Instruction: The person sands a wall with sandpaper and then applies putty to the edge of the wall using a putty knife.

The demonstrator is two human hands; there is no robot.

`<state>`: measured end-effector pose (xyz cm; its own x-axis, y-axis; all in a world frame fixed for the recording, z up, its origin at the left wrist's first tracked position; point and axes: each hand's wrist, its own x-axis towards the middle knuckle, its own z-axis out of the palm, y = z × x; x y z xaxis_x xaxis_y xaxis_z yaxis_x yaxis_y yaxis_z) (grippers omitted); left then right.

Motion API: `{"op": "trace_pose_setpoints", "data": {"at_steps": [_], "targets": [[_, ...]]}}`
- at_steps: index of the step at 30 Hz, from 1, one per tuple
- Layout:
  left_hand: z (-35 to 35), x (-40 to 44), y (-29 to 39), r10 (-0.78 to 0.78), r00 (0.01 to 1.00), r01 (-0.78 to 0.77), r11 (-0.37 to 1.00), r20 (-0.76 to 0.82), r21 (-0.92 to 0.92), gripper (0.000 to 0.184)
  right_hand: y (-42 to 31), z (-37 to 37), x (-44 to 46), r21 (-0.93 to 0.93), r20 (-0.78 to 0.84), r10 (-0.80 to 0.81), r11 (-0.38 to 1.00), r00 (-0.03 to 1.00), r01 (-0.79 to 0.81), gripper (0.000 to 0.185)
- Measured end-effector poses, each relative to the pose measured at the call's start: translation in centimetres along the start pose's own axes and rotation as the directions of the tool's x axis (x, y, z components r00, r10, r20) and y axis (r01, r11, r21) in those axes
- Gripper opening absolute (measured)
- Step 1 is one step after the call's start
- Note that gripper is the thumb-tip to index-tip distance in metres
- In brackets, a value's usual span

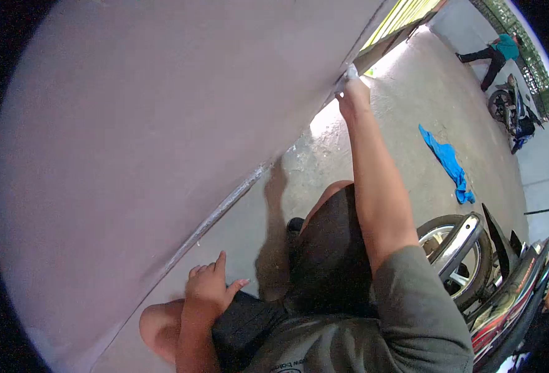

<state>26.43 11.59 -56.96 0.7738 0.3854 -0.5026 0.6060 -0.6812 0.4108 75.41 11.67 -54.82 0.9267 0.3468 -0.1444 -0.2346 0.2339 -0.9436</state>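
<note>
White bit of something (351, 72) is pinched in the right hand (356, 94) by the wall (150, 124) base, left hand (206, 287) apart and open, pale streaks (234, 198) partway along, can't tell what's left tbh.

Off to your right, a crumpled blue cloth (448, 163) lies on the grey floor (411, 105). Nearer you, a motorbike (504, 304): red, black and pale bodywork, wheel (484, 252) with light spokes, partly cut off by the view's edge. Upper right, well apart from you, a person (505, 47) in teal top and dark trousers, legs spread, beside a pale far wall (467, 28). Second motorbike (512, 112) near them. Dark fence (538, 87), green foliage (540, 37) beyond. Top of your view: bright yellow-green slats (400, 20).
</note>
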Motion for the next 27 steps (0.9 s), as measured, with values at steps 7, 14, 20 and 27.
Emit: {"op": "trace_pose_setpoints", "data": {"at_steps": [7, 14, 20, 27], "targets": [[-0.6, 0.3, 0.3, -0.035, 0.999, 0.035, 0.999, 0.037, 0.016, 0.090, -0.7, 0.4, -2.8, -0.167, 0.036, -0.018, 0.986, 0.999, 0.024, 0.059], [-0.5, 0.8, 0.4, -0.003, 0.993, 0.001, 1.000, 0.117, 0.017, 0.093, 1.5, 0.2, -1.6, -0.147, -0.054, 0.010, 0.989, 0.999, -0.018, 0.041], [-0.2, 0.2, 0.5, -0.029, 0.998, 0.029, 1.000, 0.059, 0.013, 0.090, 2.7, 0.2, -1.2, 0.011, -0.100, 0.054, 0.999, 0.994, -0.054, 0.026], [-0.2, -0.2, 0.0, -0.045, 0.996, 0.047, 0.999, 0.075, -0.027, 0.089, 2.3, 0.8, -2.3, 0.029, -0.111, 0.133, 0.991, 0.985, -0.131, 0.022]]}}
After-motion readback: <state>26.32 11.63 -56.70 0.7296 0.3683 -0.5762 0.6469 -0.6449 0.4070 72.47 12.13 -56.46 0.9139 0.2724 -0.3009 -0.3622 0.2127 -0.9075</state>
